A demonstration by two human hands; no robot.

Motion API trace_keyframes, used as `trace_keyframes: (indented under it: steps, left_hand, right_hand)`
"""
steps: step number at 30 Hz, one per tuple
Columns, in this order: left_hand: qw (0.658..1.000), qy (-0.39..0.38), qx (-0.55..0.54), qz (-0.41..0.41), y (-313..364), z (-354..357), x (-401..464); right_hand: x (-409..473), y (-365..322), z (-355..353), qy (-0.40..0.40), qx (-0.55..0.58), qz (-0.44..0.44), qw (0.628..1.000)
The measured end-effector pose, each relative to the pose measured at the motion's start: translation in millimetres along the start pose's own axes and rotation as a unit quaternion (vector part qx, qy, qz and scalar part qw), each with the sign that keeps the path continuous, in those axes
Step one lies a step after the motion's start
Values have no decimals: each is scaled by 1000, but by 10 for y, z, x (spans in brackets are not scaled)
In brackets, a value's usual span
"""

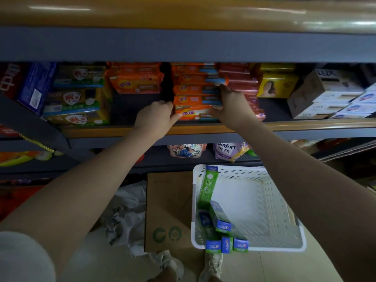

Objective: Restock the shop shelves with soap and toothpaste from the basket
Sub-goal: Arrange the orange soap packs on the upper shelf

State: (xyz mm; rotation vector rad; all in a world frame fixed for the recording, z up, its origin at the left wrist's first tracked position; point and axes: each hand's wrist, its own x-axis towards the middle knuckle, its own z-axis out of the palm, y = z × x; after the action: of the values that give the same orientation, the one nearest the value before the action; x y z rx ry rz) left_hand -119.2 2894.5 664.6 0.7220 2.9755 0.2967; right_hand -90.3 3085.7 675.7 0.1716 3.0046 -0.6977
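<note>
Both hands reach onto the middle shelf (pixel 203 129). My left hand (pixel 156 117) grips the left end of an orange soap pack (pixel 195 113) at the bottom of a stack of orange soap packs (pixel 195 84). My right hand (pixel 230 104) presses the right side of that pack and the stack, fingers spread. Below, a white perforated basket (pixel 280 210) sits on the floor with several green and blue toothpaste boxes (pixel 211 212) along its left side.
Another orange soap stack (pixel 136 80) and green-yellow packs (pixel 75 98) lie to the left, red packs (pixel 242 84), yellow packs (pixel 276 84) and white soap cartons (pixel 325 96) to the right. A cardboard box (pixel 168 210) and a plastic bag (pixel 126 216) lie beside the basket. Softener pouches (pixel 230 151) stand on the lower shelf.
</note>
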Motion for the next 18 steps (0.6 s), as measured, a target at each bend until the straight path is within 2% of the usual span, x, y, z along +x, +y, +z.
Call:
trace_keyframes:
  steps: [5, 8, 10, 12, 15, 18]
  left_hand:
    - [999, 21, -10, -34, -84, -26, -7]
    - [988, 14, -131, -82, -55, 28, 51]
    - [977, -2, -200, -74, -8, 91, 89]
    - [978, -1, -199, -65, 7, 132, 100]
    - [981, 7, -187, -53, -1, 127, 104]
    - [985, 3, -169, -40, -11, 143, 112]
  right_hand:
    - [13, -60, 6, 6, -9, 17, 1000]
    - [26, 11, -103, 12, 13, 36, 999]
    - [57, 72, -135, -13, 53, 35, 998]
    - [70, 86, -144, -30, 75, 16, 997]
    - [101, 46, -115, -20, 16, -7, 1000]
    - [172, 26, -36, -44, -13, -32, 998]
